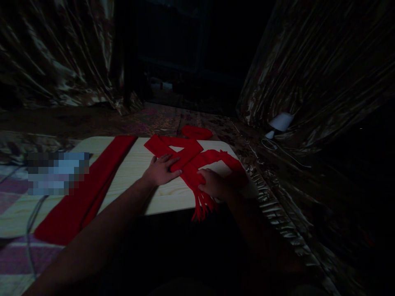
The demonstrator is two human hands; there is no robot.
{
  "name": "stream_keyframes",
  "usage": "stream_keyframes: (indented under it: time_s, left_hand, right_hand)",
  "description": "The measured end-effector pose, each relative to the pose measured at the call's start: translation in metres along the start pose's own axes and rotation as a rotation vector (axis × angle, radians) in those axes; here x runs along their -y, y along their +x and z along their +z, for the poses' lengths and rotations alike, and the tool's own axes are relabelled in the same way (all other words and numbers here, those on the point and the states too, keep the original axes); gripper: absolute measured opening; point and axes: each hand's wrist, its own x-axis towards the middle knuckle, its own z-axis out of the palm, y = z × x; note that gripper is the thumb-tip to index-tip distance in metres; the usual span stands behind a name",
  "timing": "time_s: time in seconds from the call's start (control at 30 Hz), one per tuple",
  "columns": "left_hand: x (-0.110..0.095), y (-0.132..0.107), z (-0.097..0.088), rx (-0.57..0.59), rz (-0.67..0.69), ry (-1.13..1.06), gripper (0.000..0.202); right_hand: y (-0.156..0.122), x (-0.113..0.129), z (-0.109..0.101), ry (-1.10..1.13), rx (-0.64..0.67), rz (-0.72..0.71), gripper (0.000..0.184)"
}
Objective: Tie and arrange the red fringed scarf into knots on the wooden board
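Note:
A red fringed scarf lies folded in crossing bands over the right part of a pale wooden board. My left hand rests on its left edge with the fingers spread flat. Near the fringed end, my right hand has its fingers curled on the scarf's right edge, gripping the fabric. A loop of the same red cloth curves round beyond the right hand. Along the left of the board stretches a long folded red cloth.
Behind the board sits a red cloth bundle. A blurred-out bright object and a cable are at the left. At the right stand a small white lamp with a cord and a patterned curtain. The room is dark.

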Motion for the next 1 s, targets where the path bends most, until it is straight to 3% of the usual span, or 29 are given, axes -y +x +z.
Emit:
stream_keyframes:
  time_s: [0.13,0.23,0.33,0.43,0.57,0.77,1.0]
  left_hand:
    - [0.000,0.000,0.003,-0.020,0.005,0.006,0.075]
    - [-0.001,0.000,0.003,-0.027,0.015,0.001,0.073]
    - [-0.001,0.000,0.002,-0.028,0.019,-0.002,0.072]
    - [-0.001,-0.001,0.002,-0.027,0.020,0.006,0.072]
    - [0.000,-0.001,0.002,-0.026,0.027,0.004,0.072]
    - [-0.001,-0.001,0.002,-0.014,0.012,-0.005,0.071]
    - [-0.001,-0.001,0.001,0.000,0.002,-0.012,0.075]
  right_hand:
    - [0.004,-0.005,-0.004,0.076,0.093,0.031,0.044]
    - [0.019,0.001,-0.017,-0.051,0.005,0.064,0.028]
    - [0.047,0.013,-0.025,-0.140,-0.146,0.002,0.021]
    - [0.084,0.023,-0.024,-0.049,-0.193,-0.078,0.024]
    - [0.132,0.026,-0.010,0.032,-0.238,-0.037,0.027]
    - [0.178,0.011,0.013,-0.027,-0.106,0.048,0.026]
    - [0.183,0.013,0.016,-0.200,-0.064,0.013,0.020]
